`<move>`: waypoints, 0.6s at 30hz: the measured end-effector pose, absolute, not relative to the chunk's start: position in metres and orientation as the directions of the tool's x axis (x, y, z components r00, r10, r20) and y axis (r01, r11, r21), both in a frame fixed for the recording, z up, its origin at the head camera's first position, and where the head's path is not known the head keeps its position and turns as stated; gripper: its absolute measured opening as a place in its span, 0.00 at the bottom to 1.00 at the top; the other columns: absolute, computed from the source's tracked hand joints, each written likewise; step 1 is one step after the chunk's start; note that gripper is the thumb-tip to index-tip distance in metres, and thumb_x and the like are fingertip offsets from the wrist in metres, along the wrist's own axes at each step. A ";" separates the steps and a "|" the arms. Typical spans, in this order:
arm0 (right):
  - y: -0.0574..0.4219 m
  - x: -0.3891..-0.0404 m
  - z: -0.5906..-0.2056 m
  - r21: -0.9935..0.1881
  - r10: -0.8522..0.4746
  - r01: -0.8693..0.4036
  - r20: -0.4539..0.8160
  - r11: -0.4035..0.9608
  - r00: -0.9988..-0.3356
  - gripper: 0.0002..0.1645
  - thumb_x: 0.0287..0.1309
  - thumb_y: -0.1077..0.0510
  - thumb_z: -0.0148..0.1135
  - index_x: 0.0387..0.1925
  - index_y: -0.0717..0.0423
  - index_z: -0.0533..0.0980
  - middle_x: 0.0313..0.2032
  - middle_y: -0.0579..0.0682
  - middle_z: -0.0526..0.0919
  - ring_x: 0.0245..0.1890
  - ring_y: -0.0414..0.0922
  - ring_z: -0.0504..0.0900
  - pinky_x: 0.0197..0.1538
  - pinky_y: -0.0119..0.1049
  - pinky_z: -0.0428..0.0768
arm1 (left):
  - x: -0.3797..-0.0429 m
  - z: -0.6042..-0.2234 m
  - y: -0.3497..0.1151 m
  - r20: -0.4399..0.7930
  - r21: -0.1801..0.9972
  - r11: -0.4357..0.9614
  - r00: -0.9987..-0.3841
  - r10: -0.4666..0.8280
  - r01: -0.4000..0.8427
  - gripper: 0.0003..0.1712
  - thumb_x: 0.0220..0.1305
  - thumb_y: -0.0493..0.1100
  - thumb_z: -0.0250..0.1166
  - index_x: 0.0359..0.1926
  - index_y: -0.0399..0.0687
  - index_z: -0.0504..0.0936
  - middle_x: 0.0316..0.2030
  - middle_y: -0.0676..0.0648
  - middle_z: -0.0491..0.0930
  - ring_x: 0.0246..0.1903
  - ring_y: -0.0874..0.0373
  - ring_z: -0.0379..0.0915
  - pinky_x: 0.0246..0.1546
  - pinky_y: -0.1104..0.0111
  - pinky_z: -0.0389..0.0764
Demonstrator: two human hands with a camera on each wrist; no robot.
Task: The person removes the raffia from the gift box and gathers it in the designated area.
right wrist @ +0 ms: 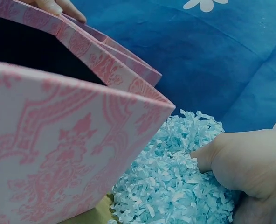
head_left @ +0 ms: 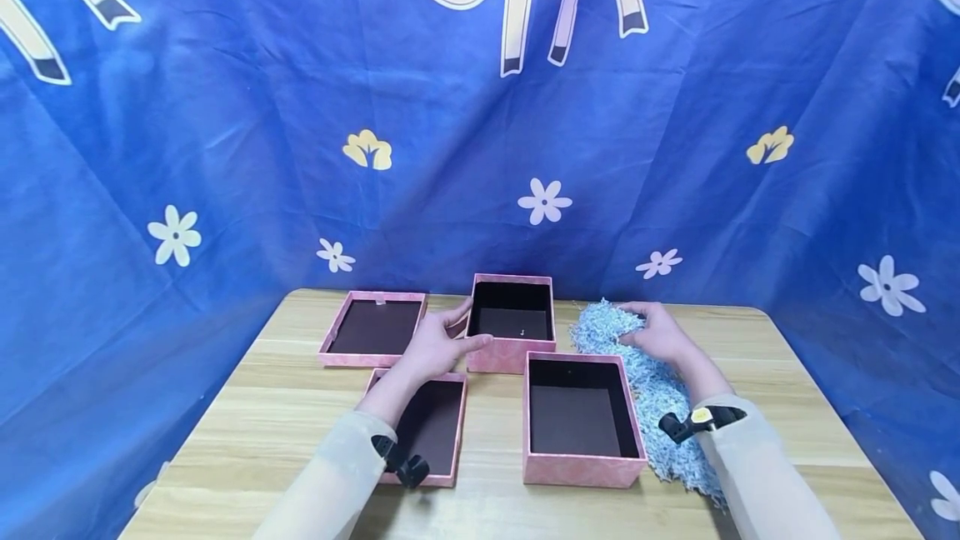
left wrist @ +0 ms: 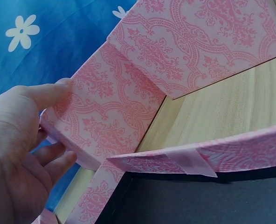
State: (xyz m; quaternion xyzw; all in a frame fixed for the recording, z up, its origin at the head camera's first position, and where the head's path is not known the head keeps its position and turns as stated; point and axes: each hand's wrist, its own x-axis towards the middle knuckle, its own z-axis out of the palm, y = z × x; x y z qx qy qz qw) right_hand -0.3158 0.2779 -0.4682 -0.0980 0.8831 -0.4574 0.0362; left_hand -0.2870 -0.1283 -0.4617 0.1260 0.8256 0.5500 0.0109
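Observation:
My left hand point(head_left: 438, 342) holds the rear pink box point(head_left: 498, 357) at its left front corner. In the left wrist view the thumb lies over the front wall's rim and the other fingers bend beside the left wall. This box stands upright with its dark inside showing. My right hand point(head_left: 658, 332) grips into light blue shredded paper point(head_left: 656, 390) at the right. The right wrist view shows the thumb sunk into the shreds, with the other fingertips hidden. A second pink box point(head_left: 585, 470), open at the top, stands nearer, left of the paper heap.
Two shallow pink lids point(head_left: 375, 359) with dark insides lie at the left; the left forearm passes over the nearer lid point(head_left: 456, 440). All stand on a wooden table point(head_left: 247, 432). A blue patterned cloth point(head_left: 450, 148) hangs behind it and along both sides.

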 end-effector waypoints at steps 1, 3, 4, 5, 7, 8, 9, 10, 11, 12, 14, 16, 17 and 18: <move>0.278 -0.316 -0.469 -0.812 -0.207 -0.143 0.028 0.566 -0.978 0.35 0.56 0.74 0.70 0.67 0.68 0.77 0.64 0.64 0.80 0.58 0.57 0.76 0.59 0.50 0.78 | -0.287 -0.462 -0.128 0.120 0.913 0.358 -0.968 0.222 0.196 0.49 0.62 0.46 0.80 0.79 0.40 0.67 0.75 0.43 0.67 0.67 0.44 0.72 0.65 0.58 0.76; 0.278 -0.315 -0.471 -0.807 -0.208 -0.152 0.038 0.570 -0.977 0.35 0.56 0.73 0.70 0.67 0.69 0.76 0.64 0.65 0.79 0.60 0.59 0.76 0.63 0.55 0.77 | -0.288 -0.462 -0.127 0.122 0.915 0.353 -0.967 0.223 0.197 0.49 0.62 0.46 0.80 0.79 0.40 0.67 0.75 0.43 0.67 0.67 0.44 0.72 0.64 0.58 0.76; 0.278 -0.315 -0.472 -0.807 -0.205 -0.154 0.042 0.570 -0.978 0.35 0.56 0.73 0.71 0.67 0.69 0.76 0.64 0.66 0.79 0.62 0.60 0.75 0.65 0.57 0.75 | -0.288 -0.462 -0.127 0.124 0.916 0.350 -0.966 0.225 0.198 0.49 0.62 0.46 0.80 0.79 0.40 0.66 0.75 0.42 0.67 0.67 0.43 0.72 0.64 0.57 0.76; 0.278 -0.315 -0.472 -0.804 -0.206 -0.159 0.047 0.573 -0.977 0.34 0.56 0.72 0.71 0.67 0.69 0.76 0.64 0.66 0.79 0.64 0.61 0.75 0.67 0.59 0.74 | -0.288 -0.462 -0.127 0.123 0.916 0.348 -0.967 0.225 0.198 0.49 0.62 0.46 0.80 0.79 0.40 0.66 0.75 0.42 0.67 0.67 0.43 0.72 0.65 0.57 0.76; 0.278 -0.313 -0.472 -0.805 -0.211 -0.166 0.052 0.570 -0.976 0.35 0.57 0.71 0.72 0.67 0.69 0.76 0.65 0.67 0.78 0.65 0.63 0.74 0.69 0.62 0.72 | -0.288 -0.462 -0.126 0.127 0.916 0.347 -0.965 0.229 0.202 0.49 0.62 0.45 0.80 0.79 0.39 0.66 0.75 0.41 0.67 0.67 0.42 0.72 0.64 0.56 0.76; 0.278 -0.313 -0.472 -0.806 -0.211 -0.166 0.052 0.568 -0.976 0.35 0.56 0.70 0.73 0.67 0.69 0.76 0.65 0.67 0.78 0.66 0.64 0.73 0.70 0.62 0.71 | -0.288 -0.462 -0.126 0.125 0.915 0.348 -0.965 0.230 0.201 0.49 0.62 0.45 0.80 0.79 0.39 0.66 0.75 0.41 0.67 0.67 0.42 0.72 0.64 0.56 0.76; 0.277 -0.312 -0.472 -0.807 -0.215 -0.168 0.052 0.566 -0.975 0.36 0.57 0.69 0.73 0.67 0.69 0.75 0.65 0.67 0.78 0.67 0.64 0.73 0.71 0.63 0.70 | -0.288 -0.462 -0.126 0.123 0.915 0.350 -0.965 0.231 0.200 0.49 0.62 0.45 0.80 0.79 0.38 0.66 0.75 0.41 0.67 0.67 0.41 0.72 0.64 0.56 0.76; 0.277 -0.311 -0.471 -0.810 -0.216 -0.163 0.046 0.563 -0.975 0.36 0.57 0.68 0.74 0.68 0.69 0.75 0.66 0.67 0.77 0.68 0.65 0.72 0.72 0.63 0.69 | -0.288 -0.461 -0.126 0.123 0.913 0.354 -0.965 0.233 0.202 0.49 0.62 0.44 0.80 0.79 0.38 0.66 0.75 0.40 0.67 0.67 0.41 0.72 0.64 0.55 0.76; 0.276 -0.311 -0.471 -0.811 -0.221 -0.162 0.042 0.562 -0.974 0.37 0.57 0.67 0.75 0.68 0.69 0.75 0.66 0.67 0.77 0.68 0.65 0.71 0.72 0.63 0.68 | -0.287 -0.460 -0.126 0.124 0.910 0.361 -0.964 0.235 0.205 0.49 0.62 0.44 0.80 0.78 0.37 0.66 0.75 0.39 0.67 0.67 0.40 0.72 0.64 0.55 0.77; 0.276 -0.310 -0.470 -0.811 -0.223 -0.159 0.036 0.562 -0.974 0.37 0.58 0.66 0.76 0.68 0.68 0.75 0.67 0.67 0.76 0.69 0.65 0.71 0.73 0.64 0.67 | -0.287 -0.459 -0.127 0.130 0.904 0.370 -0.962 0.241 0.215 0.49 0.63 0.43 0.80 0.78 0.36 0.66 0.74 0.37 0.67 0.67 0.39 0.72 0.63 0.54 0.77; 0.275 -0.308 -0.468 -0.809 -0.228 -0.153 0.024 0.567 -0.973 0.39 0.59 0.63 0.77 0.70 0.67 0.74 0.68 0.66 0.76 0.70 0.64 0.70 0.73 0.64 0.66 | -0.286 -0.457 -0.127 0.136 0.887 0.401 -0.959 0.247 0.229 0.49 0.63 0.44 0.80 0.78 0.35 0.66 0.74 0.36 0.68 0.66 0.38 0.73 0.63 0.54 0.77; 0.274 -0.306 -0.466 -0.806 -0.237 -0.152 0.016 0.571 -0.971 0.39 0.60 0.60 0.77 0.70 0.65 0.74 0.68 0.65 0.76 0.69 0.64 0.71 0.73 0.64 0.67 | -0.285 -0.454 -0.129 0.148 0.863 0.439 -0.956 0.254 0.250 0.48 0.63 0.45 0.79 0.78 0.35 0.66 0.73 0.35 0.69 0.66 0.38 0.73 0.63 0.53 0.77; 0.274 -0.305 -0.464 -0.802 -0.241 -0.157 0.016 0.576 -0.970 0.40 0.60 0.59 0.78 0.71 0.64 0.73 0.68 0.64 0.76 0.69 0.63 0.72 0.73 0.64 0.67 | -0.284 -0.452 -0.129 0.153 0.850 0.458 -0.955 0.256 0.259 0.49 0.63 0.47 0.79 0.78 0.35 0.67 0.73 0.35 0.69 0.66 0.38 0.73 0.63 0.52 0.77; 0.274 -0.304 -0.462 -0.798 -0.249 -0.163 0.017 0.580 -0.968 0.40 0.61 0.58 0.77 0.71 0.64 0.73 0.68 0.64 0.76 0.68 0.63 0.72 0.72 0.65 0.67 | -0.284 -0.450 -0.130 0.161 0.838 0.475 -0.954 0.254 0.268 0.49 0.64 0.48 0.79 0.78 0.35 0.67 0.73 0.35 0.69 0.66 0.38 0.74 0.63 0.52 0.78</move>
